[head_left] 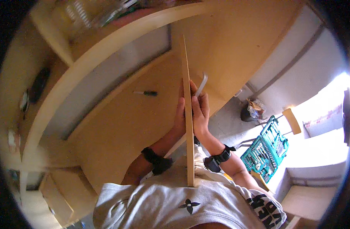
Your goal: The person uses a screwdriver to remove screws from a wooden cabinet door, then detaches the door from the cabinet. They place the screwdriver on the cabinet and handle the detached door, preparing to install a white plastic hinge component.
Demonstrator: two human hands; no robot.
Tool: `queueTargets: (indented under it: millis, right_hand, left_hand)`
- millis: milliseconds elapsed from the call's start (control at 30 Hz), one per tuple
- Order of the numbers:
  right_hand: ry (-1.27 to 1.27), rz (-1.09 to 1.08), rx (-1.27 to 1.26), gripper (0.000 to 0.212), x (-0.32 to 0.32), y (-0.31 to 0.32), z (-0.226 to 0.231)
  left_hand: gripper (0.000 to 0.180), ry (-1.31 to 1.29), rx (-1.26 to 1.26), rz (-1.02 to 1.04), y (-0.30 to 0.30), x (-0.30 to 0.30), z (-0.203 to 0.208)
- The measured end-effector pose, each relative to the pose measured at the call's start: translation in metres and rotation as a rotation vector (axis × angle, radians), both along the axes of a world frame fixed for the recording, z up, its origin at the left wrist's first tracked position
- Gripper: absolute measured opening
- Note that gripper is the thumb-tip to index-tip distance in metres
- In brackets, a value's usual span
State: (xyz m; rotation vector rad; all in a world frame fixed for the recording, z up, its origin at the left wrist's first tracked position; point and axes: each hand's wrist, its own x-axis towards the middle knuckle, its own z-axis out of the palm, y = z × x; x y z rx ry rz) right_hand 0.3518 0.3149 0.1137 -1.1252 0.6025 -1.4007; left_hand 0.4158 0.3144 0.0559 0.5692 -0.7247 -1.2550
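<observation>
A thin wooden board (189, 149) stands on edge, seen almost edge-on, its near end against my shirt. My left hand (180, 114) grips it from the left, thumb along its face; the other fingers are partly hidden. On the opposite side, my right hand (201, 114) is closed around a bent silver hex key (202, 84) and rests close against the board. The key's short bent end points up and away from me. Whether its other end sits in the board is hidden by my fingers.
A screwdriver (149, 93) lies on the wide wooden panel (125, 126) beneath. To the right is an open green tool case (264, 150) with sockets and bits. A dark bin (251, 111) stands on the floor beyond it. Wooden shelving (49, 110) curves along the left.
</observation>
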Motion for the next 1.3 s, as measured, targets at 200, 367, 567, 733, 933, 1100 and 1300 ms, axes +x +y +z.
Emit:
queueTargets:
  millis: [200, 367, 567, 733, 933, 1100, 1300]
  right_hand:
    - [0.049, -0.142, 0.039, 0.031, -0.05, -0.056, -0.008]
    - [-0.117, -0.133, 0.042, 0.03, -0.078, -0.132, -0.01]
    - [-0.076, -0.067, 0.064, 0.024, -0.082, -0.183, -0.037]
    - [0.079, -0.149, -0.034, 0.022, -0.077, -0.201, -0.052]
    - [-0.024, -0.091, 0.061, 0.03, -0.067, -0.209, -0.057]
    - [0.075, -0.246, -0.033, 0.014, -0.078, -0.21, -0.018]
    - [0.739, -0.249, -0.601, 0.012, -0.102, -0.196, 0.056]
  left_hand:
    - [0.065, 0.114, -0.058, -0.306, -0.077, -0.043, -0.03]
    - [0.065, 0.046, -0.017, -0.317, -0.14, -0.068, -0.023]
    - [0.064, -0.019, -0.014, -0.238, -0.188, -0.074, -0.025]
    - [0.064, -0.051, -0.062, -0.154, -0.203, -0.07, -0.034]
    - [0.061, -0.072, -0.123, -0.092, -0.212, -0.06, -0.04]
    - [0.055, -0.102, -0.02, 0.065, -0.21, -0.042, -0.02]
    - [0.056, -0.459, -0.316, 0.131, -0.197, -0.011, 0.036]
